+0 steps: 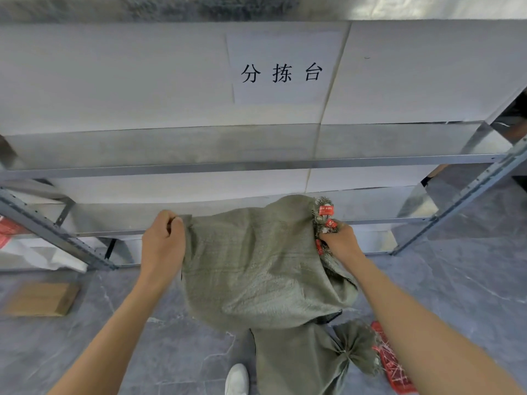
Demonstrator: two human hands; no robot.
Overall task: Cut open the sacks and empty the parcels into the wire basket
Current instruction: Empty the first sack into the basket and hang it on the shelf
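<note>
A grey-green woven sack [256, 263] hangs in front of me, lifted off the floor. My left hand [163, 240] grips its left corner. My right hand [340, 243] grips the bunched, frayed neck at the right, where red tags [326, 210] are tied. A second grey-green sack [302, 363] lies on the floor below, its neck tied shut in a fan [356, 346]. No wire basket is in view.
A metal shelving rack [256, 165] with white backing and a paper sign [282, 72] stands straight ahead. On the grey floor at the left lies a cardboard box [42, 299]. Red netting [392, 363] lies at the lower right, and a white shoe [236, 379] is below the sacks.
</note>
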